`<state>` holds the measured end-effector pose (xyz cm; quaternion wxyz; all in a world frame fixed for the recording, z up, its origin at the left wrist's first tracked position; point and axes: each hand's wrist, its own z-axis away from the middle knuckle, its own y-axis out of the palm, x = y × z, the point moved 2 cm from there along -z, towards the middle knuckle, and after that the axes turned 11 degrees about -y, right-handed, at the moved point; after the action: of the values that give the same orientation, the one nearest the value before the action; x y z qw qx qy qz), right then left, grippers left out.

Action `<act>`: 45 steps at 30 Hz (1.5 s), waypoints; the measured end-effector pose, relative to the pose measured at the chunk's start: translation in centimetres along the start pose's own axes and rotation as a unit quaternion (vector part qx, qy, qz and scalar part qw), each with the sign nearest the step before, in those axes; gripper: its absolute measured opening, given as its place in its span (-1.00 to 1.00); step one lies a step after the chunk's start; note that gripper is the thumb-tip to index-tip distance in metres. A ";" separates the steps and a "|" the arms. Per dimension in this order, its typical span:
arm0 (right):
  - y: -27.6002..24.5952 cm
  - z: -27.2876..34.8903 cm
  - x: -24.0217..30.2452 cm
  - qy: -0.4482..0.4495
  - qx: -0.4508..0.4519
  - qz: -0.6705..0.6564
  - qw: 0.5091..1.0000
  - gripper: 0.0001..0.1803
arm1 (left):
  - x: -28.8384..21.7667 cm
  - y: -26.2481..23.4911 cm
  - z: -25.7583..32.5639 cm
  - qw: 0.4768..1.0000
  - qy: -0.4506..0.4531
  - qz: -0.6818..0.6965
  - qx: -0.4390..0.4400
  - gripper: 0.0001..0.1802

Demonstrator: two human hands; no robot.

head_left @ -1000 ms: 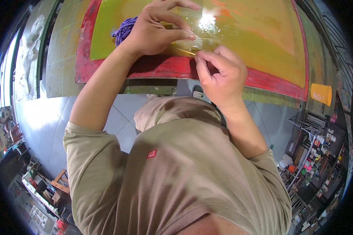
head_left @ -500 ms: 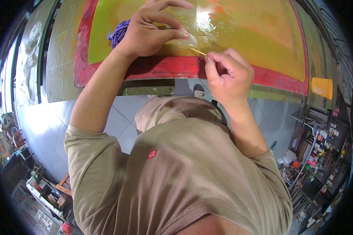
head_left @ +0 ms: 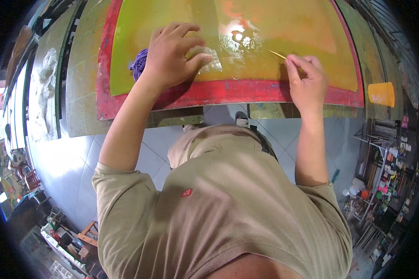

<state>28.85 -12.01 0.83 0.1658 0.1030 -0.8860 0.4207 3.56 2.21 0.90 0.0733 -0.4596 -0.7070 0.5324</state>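
My left hand (head_left: 174,55) is over the left half of a screen-printing frame with a red border (head_left: 219,92) and a yellow-green surface (head_left: 163,14). Its thumb and curled fingers pinch a small clear plastic piece (head_left: 212,61); the exact grip is partly hidden. A bundle of purple cord (head_left: 138,65) lies beside that wrist, partly covered by it. Between thumb and forefinger, my right hand (head_left: 308,79) holds a thin pointed wooden stick (head_left: 277,54), like a toothpick, tip toward the left above the surface. A wet, shiny patch (head_left: 239,39) lies between the hands.
The frame rests on a worn greenish table (head_left: 81,97). An orange-yellow cup (head_left: 381,94) lies or stands at the right. Crumpled clear plastic (head_left: 45,93) is on the far-left surface. Shelving with many small containers (head_left: 386,172) stands at the lower right.
My right hand has moved right and away from the left hand, carrying the stick. The left hand has drawn left with the clear piece. The view has shifted slightly.
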 end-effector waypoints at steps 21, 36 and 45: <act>5.6 -2.5 12.1 -0.085 0.126 -0.504 0.850 -0.54 | -4.2 -3.8 4.2 0.809 -0.271 0.507 -0.120 -0.69; 9.2 -6.2 8.5 -0.322 0.185 -0.160 0.915 -0.74 | -1.1 -0.8 7.3 0.967 -0.200 0.097 -0.125 -0.78; 6.8 -2.8 9.7 -0.362 0.217 -0.190 0.887 -0.71 | -1.1 -0.4 7.4 0.963 -0.214 0.097 -0.128 -0.78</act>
<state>18.28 -6.03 1.38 -0.1160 0.4476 -0.7347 0.4965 -0.46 -3.71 -1.46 -0.1913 -0.4070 -0.7202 0.5283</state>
